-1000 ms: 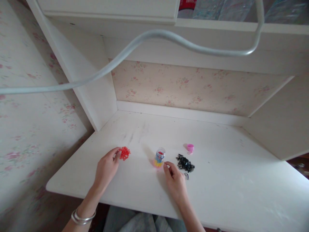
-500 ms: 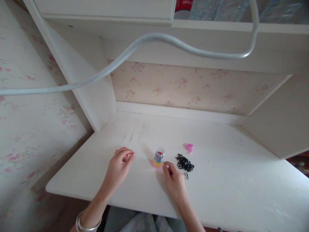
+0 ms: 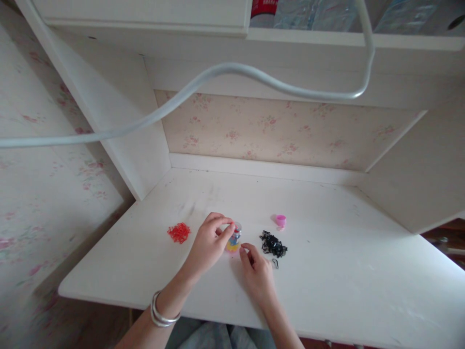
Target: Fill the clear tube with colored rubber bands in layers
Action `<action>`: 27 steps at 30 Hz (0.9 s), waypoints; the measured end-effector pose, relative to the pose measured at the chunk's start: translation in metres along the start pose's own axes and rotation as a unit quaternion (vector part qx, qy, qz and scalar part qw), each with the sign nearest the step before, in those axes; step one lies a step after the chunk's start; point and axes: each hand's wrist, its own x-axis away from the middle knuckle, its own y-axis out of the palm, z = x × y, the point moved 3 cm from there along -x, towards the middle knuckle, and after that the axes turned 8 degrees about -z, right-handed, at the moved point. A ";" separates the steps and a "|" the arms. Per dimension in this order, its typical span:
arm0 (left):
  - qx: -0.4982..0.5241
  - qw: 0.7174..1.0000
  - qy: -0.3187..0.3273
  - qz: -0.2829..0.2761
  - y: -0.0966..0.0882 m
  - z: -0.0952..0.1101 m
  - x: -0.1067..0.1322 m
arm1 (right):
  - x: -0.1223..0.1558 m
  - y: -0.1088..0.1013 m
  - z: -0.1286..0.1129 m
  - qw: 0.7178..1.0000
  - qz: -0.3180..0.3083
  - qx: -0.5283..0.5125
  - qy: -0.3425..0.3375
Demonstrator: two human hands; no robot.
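Low at frame centre, pinching left hand point(image 3: 209, 242) thumb to forefinger over the mouth of the small jar point(image 3: 235, 238), upright on the white desk point(image 3: 327, 281). Curling right hand point(image 3: 256, 272) just beside its base; touching or not, hard to say. Further right, black bands point(image 3: 272, 245) and pink lid point(image 3: 280, 221); to the left, red bands point(image 3: 178, 232).
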 end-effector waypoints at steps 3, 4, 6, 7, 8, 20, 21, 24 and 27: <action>-0.014 1.000 -0.005 -0.009 0.003 -0.002 -0.001 | 0.000 0.000 0.001 1.000 0.001 0.007 -0.003; -0.018 1.000 -0.005 -0.010 0.003 -0.002 0.000 | 0.000 0.001 0.002 1.000 0.001 0.011 -0.005; -0.023 1.000 -0.001 -0.003 0.001 -0.002 0.001 | 0.000 0.001 0.002 1.000 0.001 0.018 -0.007; -0.024 1.000 0.000 0.002 -0.001 -0.002 0.002 | 0.000 0.001 0.002 1.000 0.001 0.021 -0.007; -0.025 1.000 0.001 0.009 -0.004 -0.003 0.003 | -0.001 0.001 0.002 1.000 0.002 0.024 -0.007; -0.071 0.989 -0.129 -0.020 -0.018 -0.076 0.063 | 0.020 0.005 -0.015 0.993 0.052 0.028 -0.103; -0.084 0.987 -0.135 -0.020 -0.016 -0.080 0.067 | 0.022 0.008 -0.026 0.991 0.034 0.029 -0.123; -0.124 0.987 -0.101 -0.019 -0.010 -0.086 0.075 | 0.021 0.024 -0.066 0.983 -0.051 0.047 -0.169; -0.160 0.985 -0.052 -0.032 -0.004 -0.096 0.080 | 0.009 0.044 -0.105 0.972 -0.084 0.125 -0.182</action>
